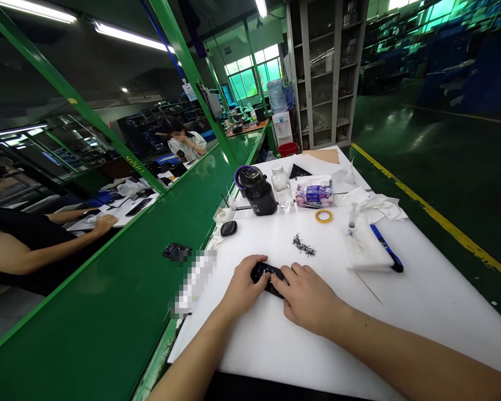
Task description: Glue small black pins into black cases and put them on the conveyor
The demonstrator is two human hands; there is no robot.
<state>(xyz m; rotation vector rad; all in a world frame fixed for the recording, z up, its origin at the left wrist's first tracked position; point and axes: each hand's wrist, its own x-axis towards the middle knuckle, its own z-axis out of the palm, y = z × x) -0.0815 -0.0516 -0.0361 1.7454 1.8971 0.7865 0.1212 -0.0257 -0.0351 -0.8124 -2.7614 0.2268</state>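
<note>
Both hands are at a flat, glossy black rectangular part (271, 277) low over the white table; its exact kind is unclear. My left hand (247, 281) grips its left end, fingers behind and thumb on the upper face. On the right end, my right hand (307, 292) holds it, with fingertips pressed on top near the left thumb. The hands cover much of the part. Just beyond them lies a loose pile of small black pieces (304, 245), too small to name.
A black bottle (256, 192), clear bottle (281, 186), tissue pack (314, 195) and yellow tape roll (324, 216) stand farther back. To the right are a syringe (352, 216), blue cutter knife (386, 248) and thin stick (369, 288). A green partition (108, 289) borders the left; co-workers sit beyond.
</note>
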